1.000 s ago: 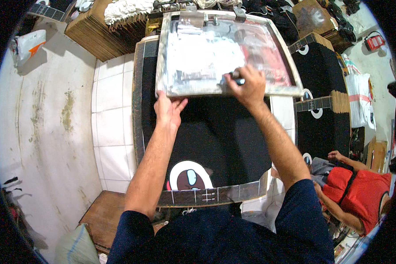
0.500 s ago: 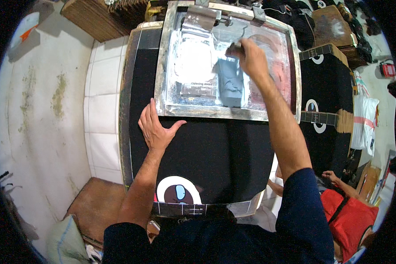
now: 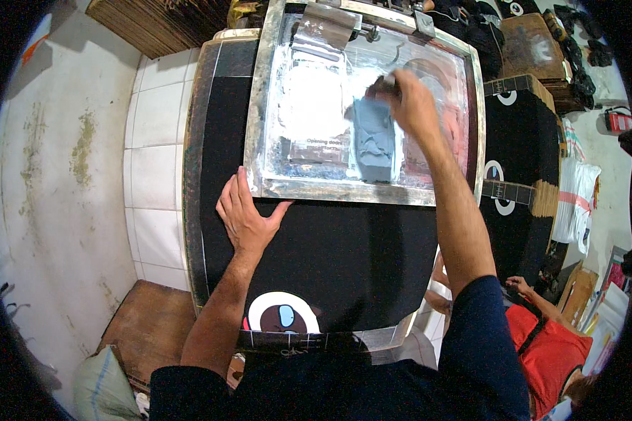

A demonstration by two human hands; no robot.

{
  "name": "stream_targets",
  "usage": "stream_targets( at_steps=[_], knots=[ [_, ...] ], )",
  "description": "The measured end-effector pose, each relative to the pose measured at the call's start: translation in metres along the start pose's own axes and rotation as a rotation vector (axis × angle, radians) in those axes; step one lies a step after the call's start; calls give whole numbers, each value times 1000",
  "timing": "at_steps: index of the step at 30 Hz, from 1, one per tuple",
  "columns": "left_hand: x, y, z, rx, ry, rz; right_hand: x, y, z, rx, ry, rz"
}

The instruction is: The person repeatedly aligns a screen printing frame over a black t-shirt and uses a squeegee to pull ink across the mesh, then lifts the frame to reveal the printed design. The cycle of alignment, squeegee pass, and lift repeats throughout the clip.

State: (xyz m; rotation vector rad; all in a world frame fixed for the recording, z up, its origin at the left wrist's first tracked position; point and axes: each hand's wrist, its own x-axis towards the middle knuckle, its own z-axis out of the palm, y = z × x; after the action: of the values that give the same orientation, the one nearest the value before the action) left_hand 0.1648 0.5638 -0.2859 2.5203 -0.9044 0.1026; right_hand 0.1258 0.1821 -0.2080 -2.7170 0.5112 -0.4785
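A wooden-framed printing screen (image 3: 344, 194) lies over a black fabric-covered board (image 3: 351, 259). My right hand (image 3: 416, 109) is closed round a small dark squeegee (image 3: 384, 87), blurred by motion, above the middle of the mesh. Just below the squeegee, a thick patch of grey-blue ink (image 3: 374, 137) spreads on the screen. My left hand (image 3: 247, 221) has its fingers stretched and thumb spread, with fingertips against the frame's near left corner. Near the board's front edge shows a printed white ring with a brown and blue centre (image 3: 282, 313).
A metal clamp (image 3: 328, 25) holds the screen's far edge. To the right stands another black board (image 3: 519, 137) with white ring prints. Beside it, a person in red (image 3: 544, 344) has a hand near that board. A white wall (image 3: 63, 161) borders the left, with a brown board (image 3: 151, 323) below.
The whole view has shifted slightly. My right hand and the squeegee are a little farther right and nearer, still by the blue ink. My left hand stays at the frame's corner.
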Motion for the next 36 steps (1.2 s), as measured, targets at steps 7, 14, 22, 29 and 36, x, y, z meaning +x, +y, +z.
stream_targets(
  at_steps=[7,14,22,29,36],
  knots=[
    [-2,1,1,-3,10,-17,2,3,19,-101,100,-4],
    [2,0,-1,-122,65,-13,-87,-46,-3,-130,31,31],
    [6,-3,4,-172,4,-29,-149,-79,-36,-299,-98,7],
    [7,-2,3,-146,8,-20,-23,-25,-19,-24,-225,-38],
    [9,-2,2,-154,42,-4,174,-29,94,-322,400,-234]
  ],
)
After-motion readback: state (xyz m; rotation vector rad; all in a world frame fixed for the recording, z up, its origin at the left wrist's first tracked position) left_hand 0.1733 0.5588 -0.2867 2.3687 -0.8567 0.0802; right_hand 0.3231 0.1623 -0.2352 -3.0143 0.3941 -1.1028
